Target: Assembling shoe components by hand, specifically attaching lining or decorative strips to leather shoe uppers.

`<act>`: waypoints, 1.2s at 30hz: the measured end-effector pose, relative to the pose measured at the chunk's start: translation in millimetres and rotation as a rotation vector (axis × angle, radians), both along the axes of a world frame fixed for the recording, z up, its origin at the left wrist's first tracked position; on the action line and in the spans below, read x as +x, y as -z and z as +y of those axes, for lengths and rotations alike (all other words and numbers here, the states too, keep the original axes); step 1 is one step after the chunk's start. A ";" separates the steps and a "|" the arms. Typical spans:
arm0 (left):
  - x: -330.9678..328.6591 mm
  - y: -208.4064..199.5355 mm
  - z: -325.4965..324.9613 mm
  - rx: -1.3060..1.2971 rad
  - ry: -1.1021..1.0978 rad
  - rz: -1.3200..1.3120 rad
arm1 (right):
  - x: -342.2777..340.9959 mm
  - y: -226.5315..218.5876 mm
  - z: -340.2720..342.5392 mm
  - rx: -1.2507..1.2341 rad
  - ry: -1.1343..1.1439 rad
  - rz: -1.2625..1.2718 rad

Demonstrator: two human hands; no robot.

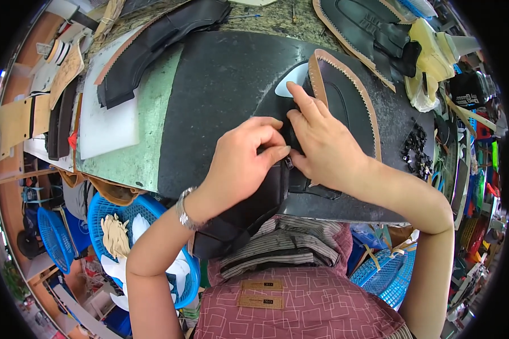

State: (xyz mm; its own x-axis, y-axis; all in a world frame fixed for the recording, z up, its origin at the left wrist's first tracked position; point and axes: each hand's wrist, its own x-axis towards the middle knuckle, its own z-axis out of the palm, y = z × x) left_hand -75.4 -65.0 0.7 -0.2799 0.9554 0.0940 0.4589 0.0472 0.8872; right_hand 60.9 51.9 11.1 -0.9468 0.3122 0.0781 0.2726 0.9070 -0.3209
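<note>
A black leather shoe upper [348, 107] with a tan saw-toothed strip along its edge lies on the black work mat, under and beside my hands. My left hand [240, 150] is closed, thumb and fingertips pinching at the dark leather; a small shiny metal bit [289, 163] shows just below the tips. Against the same leather rests my right hand [328, 141], thumb and middle finger gripping it while the index finger stretches to a pale blue-white piece [294, 80]. More black leather [254, 195] hangs over the table's near edge below my left hand. The exact pinched spot is hidden.
Similar black uppers lie at the far left [152, 51] and far right [367, 28]. A yellowish plastic bottle [435, 56] and a pile of small black pieces [417, 151] are at the right. Below the table stand blue baskets, one [193, 282] holding pale cut pieces.
</note>
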 end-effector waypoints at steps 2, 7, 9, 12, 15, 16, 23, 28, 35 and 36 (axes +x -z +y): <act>-10.1 -2.5 10.8 -0.248 0.084 -0.183 | 2.8 7.8 11.9 -0.161 -0.082 0.133; -11.8 -4.2 28.5 -0.367 0.073 -0.367 | 28.9 20.0 14.8 -0.298 -0.086 0.328; -7.6 -6.9 31.2 -0.363 0.101 -0.237 | 37.2 23.3 14.8 -0.362 -0.070 0.393; 0.1 3.0 25.3 -0.194 0.055 -0.088 | 38.0 26.1 14.5 -0.407 -0.016 0.410; -3.1 -3.2 34.3 -0.203 0.096 -0.002 | 37.9 29.3 17.5 -0.500 0.034 0.429; -5.2 -6.8 39.3 -0.295 0.164 0.020 | 38.0 29.9 19.1 -0.583 0.058 0.452; 0.9 6.9 21.1 -0.195 0.125 -0.057 | 16.9 12.5 17.9 -0.446 0.028 0.213; 5.3 11.5 6.1 0.044 0.087 -0.045 | 8.4 10.1 19.1 -0.470 0.075 0.053; -6.2 11.0 2.7 -0.116 -0.070 -0.160 | 5.7 6.1 48.4 -0.691 -0.106 -0.022; -7.8 10.7 2.9 -0.125 -0.060 -0.219 | 5.2 3.6 51.4 -0.678 -0.165 -0.019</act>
State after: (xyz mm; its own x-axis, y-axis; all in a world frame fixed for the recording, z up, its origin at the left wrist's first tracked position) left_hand -83.2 -62.1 -9.9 -0.3367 0.9370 -0.0930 0.2501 0.1842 0.9506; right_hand 66.1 103.3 7.5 -0.9854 0.1378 -0.0999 0.1592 0.5386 -0.8274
